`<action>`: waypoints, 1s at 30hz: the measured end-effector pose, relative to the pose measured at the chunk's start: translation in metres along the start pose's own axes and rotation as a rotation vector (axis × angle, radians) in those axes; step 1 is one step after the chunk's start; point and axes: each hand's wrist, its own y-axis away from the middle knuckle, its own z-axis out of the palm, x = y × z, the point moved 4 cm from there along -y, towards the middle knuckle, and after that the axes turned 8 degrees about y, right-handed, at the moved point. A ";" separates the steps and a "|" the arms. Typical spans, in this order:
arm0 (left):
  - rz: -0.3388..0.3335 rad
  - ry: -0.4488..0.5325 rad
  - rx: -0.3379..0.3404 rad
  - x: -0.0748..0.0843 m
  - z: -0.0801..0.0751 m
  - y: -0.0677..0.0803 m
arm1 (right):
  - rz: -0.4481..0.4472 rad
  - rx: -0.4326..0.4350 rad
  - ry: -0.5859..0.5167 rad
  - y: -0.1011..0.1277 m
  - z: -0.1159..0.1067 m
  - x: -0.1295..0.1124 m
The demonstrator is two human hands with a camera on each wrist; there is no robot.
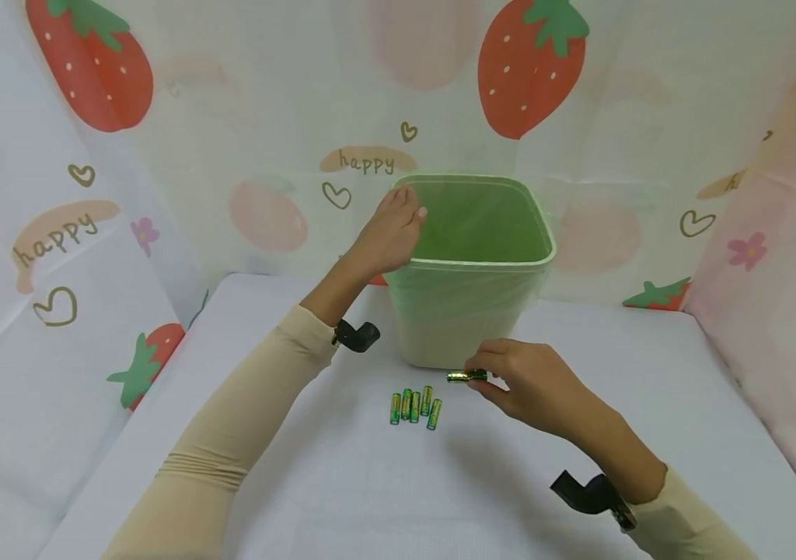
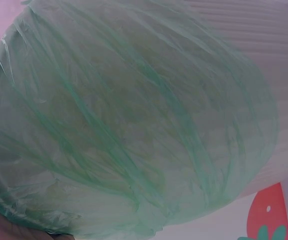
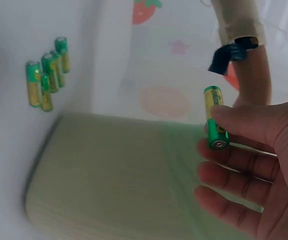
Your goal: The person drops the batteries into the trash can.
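Note:
My right hand [image 1: 531, 383] pinches a green and gold battery [image 1: 466, 376] between thumb and fingers, just in front of the bin's lower part. The right wrist view shows the same battery [image 3: 214, 117] under the thumb, its flat end toward the camera. At its left rim, my left hand [image 1: 392, 227] grips the trash bin [image 1: 468, 311], which is lined with a thin green plastic bag [image 2: 149, 110]. Several more batteries [image 1: 415, 407] lie side by side on the white table before the bin. Most of the left fingers are hidden in the left wrist view.
The white-covered table [image 1: 342, 498] meets a printed cloth backdrop [image 1: 272, 93] with strawberries and hearts behind the bin. Cloth walls also stand at the left and right. A black strap [image 1: 590, 495] is on the right wrist, another [image 1: 357, 336] on the left.

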 end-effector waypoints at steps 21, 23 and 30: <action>0.016 -0.003 0.000 0.000 0.000 -0.001 | -0.128 0.144 0.099 -0.055 -0.077 0.006; 0.018 -0.005 -0.001 0.000 0.000 -0.001 | -0.134 0.155 0.102 -0.060 -0.083 0.007; 0.016 -0.013 0.000 0.001 0.000 -0.001 | -0.122 0.149 0.028 -0.074 -0.097 0.016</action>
